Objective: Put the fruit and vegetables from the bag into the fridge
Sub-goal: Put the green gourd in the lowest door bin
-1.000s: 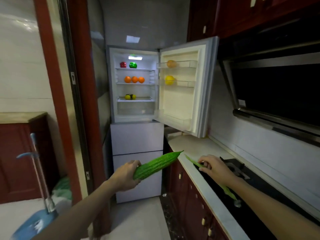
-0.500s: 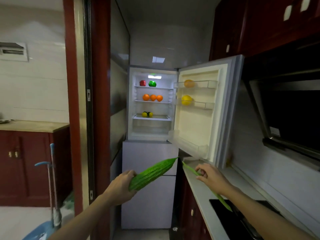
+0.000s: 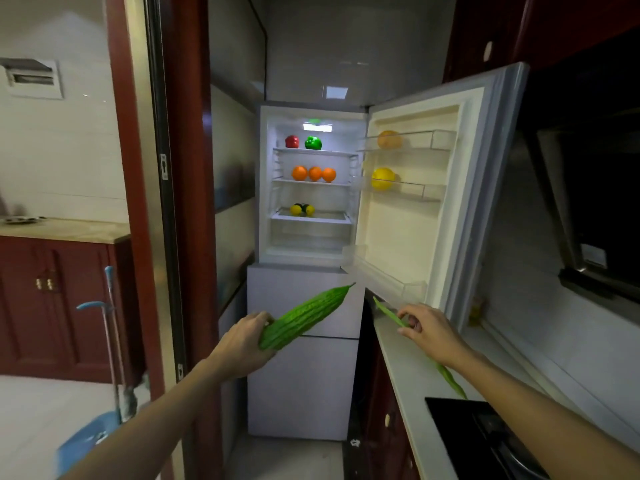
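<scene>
Left hand (image 3: pixel 242 341) grips the bitter gourd (image 3: pixel 304 317) by its thick end at 6 o'clock, right hand (image 3: pixel 429 332) pinches a thin green pod (image 3: pixel 388 311) at 4 o'clock, and the open fridge (image 3: pixel 265 188) at 12 o'clock holds peppers (image 3: pixel 313 143), three oranges (image 3: pixel 314 173) and yellow fruits (image 3: pixel 302 209) on shelves, with a lemon (image 3: pixel 382 178) in the door racks (image 3: pixel 436 138).

Two hands: one left hand (image 3: pixel 242 344), one right hand (image 3: pixel 433 334). One gourd (image 3: pixel 306 317) and one thin green pod (image 3: pixel 388 311). One fridge (image 3: pixel 301 386), and inside it one red pepper (image 3: pixel 292 141), one green pepper (image 3: pixel 313 143), three oranges (image 3: pixel 314 173) and two yellow fruits (image 3: pixel 296 209). Three door racks (image 3: pixel 433 138) carry one orange fruit (image 3: pixel 389 139) and one lemon (image 3: pixel 382 178). One mop (image 3: pixel 110 341).
</scene>
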`<state>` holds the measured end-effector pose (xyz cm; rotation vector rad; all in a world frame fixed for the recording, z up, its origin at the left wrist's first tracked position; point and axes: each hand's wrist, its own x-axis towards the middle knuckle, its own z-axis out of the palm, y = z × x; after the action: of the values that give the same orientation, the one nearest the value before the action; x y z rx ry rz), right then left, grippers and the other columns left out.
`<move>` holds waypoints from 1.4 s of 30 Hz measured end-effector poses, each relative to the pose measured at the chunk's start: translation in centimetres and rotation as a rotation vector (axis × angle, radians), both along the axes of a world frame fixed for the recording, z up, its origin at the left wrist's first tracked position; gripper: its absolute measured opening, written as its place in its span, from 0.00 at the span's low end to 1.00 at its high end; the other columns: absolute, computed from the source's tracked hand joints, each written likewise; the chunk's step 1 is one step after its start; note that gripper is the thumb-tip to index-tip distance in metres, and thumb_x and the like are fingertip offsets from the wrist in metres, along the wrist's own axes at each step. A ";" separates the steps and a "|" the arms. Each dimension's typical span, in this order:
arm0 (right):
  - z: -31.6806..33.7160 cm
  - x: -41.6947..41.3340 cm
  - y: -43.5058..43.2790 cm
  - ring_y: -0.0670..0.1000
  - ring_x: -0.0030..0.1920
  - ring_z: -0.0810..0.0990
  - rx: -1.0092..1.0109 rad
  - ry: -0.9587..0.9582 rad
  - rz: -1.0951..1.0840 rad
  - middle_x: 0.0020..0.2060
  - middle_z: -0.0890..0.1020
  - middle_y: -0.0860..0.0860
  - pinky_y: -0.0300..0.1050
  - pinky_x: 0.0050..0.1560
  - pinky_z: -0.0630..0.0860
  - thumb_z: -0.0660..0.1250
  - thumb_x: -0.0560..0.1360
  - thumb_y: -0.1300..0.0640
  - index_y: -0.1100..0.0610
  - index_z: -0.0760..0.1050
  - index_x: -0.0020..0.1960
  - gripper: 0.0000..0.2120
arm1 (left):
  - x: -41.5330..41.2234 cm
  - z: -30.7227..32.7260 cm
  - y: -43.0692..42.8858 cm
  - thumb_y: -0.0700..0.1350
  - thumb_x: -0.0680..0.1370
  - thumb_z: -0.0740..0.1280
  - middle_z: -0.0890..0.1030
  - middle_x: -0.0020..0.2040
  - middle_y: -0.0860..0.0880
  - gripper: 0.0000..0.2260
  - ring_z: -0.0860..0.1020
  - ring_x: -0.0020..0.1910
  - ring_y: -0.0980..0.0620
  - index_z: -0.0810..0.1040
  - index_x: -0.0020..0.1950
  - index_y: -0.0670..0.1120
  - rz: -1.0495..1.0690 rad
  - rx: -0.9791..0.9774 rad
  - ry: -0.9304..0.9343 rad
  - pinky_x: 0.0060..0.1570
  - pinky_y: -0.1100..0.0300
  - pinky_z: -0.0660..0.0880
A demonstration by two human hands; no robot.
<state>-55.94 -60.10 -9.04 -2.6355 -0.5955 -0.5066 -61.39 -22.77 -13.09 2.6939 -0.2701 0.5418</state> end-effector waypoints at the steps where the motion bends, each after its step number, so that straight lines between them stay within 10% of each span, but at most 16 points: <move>1: -0.1 0.5 0.0 0.47 0.40 0.74 0.004 0.003 0.000 0.39 0.74 0.46 0.49 0.43 0.75 0.73 0.72 0.55 0.49 0.77 0.51 0.09 | 0.6 0.1 0.0 0.56 0.67 0.70 0.76 0.52 0.51 0.22 0.76 0.52 0.48 0.73 0.58 0.50 0.004 -0.007 0.001 0.49 0.52 0.75; 42: 12.3 23.7 6.3 0.49 0.43 0.72 -0.297 -0.207 -0.292 0.43 0.72 0.47 0.45 0.39 0.70 0.67 0.77 0.53 0.51 0.75 0.57 0.09 | 32.1 4.6 3.0 0.45 0.71 0.73 0.74 0.59 0.47 0.26 0.75 0.56 0.47 0.70 0.67 0.47 -0.340 0.037 -0.072 0.55 0.52 0.73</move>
<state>-32.26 -53.75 3.23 -2.9964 -0.3680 -0.8444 -29.32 -19.77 -8.50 2.5849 -0.7475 0.5324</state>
